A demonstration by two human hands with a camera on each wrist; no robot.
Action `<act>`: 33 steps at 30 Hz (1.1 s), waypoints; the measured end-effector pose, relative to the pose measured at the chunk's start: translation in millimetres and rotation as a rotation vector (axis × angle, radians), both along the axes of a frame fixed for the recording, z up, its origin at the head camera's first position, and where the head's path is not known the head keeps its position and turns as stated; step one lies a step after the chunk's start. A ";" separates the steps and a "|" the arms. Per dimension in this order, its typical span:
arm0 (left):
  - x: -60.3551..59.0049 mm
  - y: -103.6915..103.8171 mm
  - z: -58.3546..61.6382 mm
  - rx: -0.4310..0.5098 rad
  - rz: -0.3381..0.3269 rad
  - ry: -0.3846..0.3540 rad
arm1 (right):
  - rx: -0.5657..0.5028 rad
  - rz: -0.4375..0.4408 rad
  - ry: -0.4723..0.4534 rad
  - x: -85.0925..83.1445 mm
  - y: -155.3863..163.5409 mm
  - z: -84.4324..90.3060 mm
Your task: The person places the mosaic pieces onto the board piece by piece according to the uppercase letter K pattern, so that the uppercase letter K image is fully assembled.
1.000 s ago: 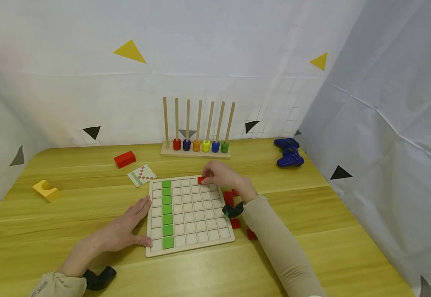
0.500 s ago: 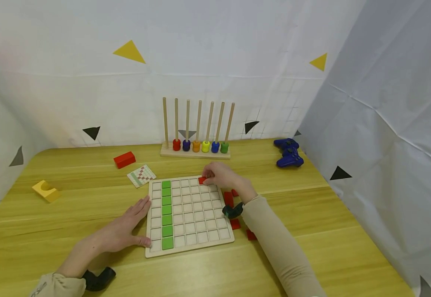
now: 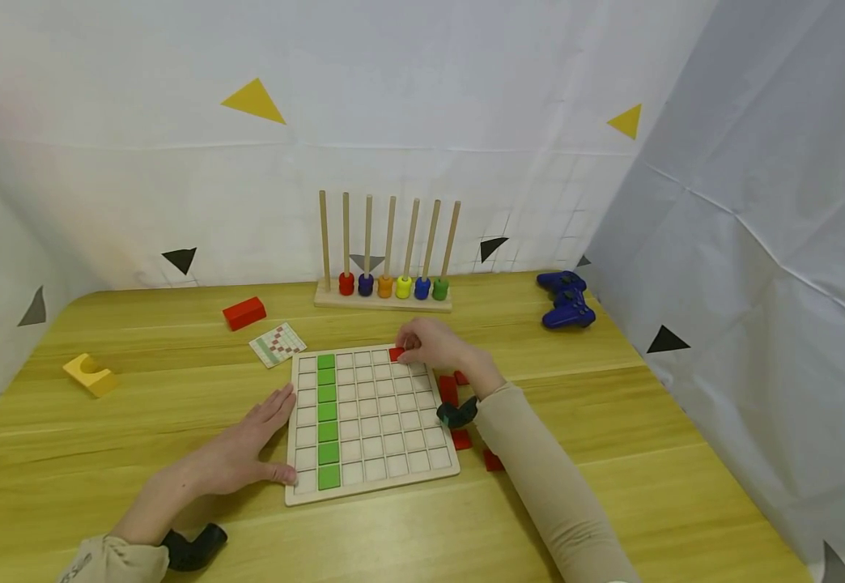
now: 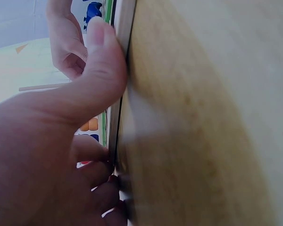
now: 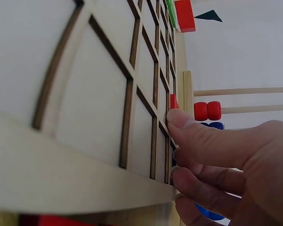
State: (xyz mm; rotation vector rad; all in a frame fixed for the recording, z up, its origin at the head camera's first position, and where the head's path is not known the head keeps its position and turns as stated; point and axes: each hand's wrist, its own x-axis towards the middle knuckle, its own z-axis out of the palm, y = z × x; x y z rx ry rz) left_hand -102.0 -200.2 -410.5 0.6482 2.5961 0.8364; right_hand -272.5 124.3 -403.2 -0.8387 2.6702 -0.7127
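Observation:
A wooden grid board [image 3: 364, 488] lies flat on the table, with green square tiles [image 3: 328, 411] filling its second column from the left. My left hand [image 3: 236, 453] rests at the board's left edge, fingers stretched along it and the thumb on the lower left corner. At the far edge, my right hand [image 3: 431, 343] pinches a red square tile [image 3: 396, 355] over the top row. In the right wrist view the thumb meets that tile's edge, and the other fingers curl beside it. The left wrist view shows the left thumb [image 4: 104, 61] against the board's rim.
More red tiles [image 3: 448, 390] lie right of the board, partly under the right arm. A patterned card [image 3: 278, 345], a red block [image 3: 244, 313] and a yellow notched block [image 3: 91, 375] are at left. Behind stand a peg rack with beads [image 3: 383, 300] and a blue game controller [image 3: 566, 300].

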 end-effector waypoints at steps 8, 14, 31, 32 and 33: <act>-0.3 -1.0 -0.5 -0.002 0.000 0.005 | -0.008 -0.011 -0.018 1.1 0.1 0.7; -0.9 0.0 -0.7 0.000 -0.011 -0.002 | -0.031 0.009 -0.044 4.6 6.8 9.2; -1.2 0.0 0.8 0.006 -0.003 -0.008 | -0.020 0.191 -0.033 24.8 61.8 43.4; -1.4 -0.3 0.3 0.005 -0.004 -0.007 | -0.022 0.186 -0.041 25.7 66.3 42.8; -1.6 -0.6 -0.2 0.005 -0.005 -0.005 | -0.019 0.177 -0.048 26.5 70.7 42.3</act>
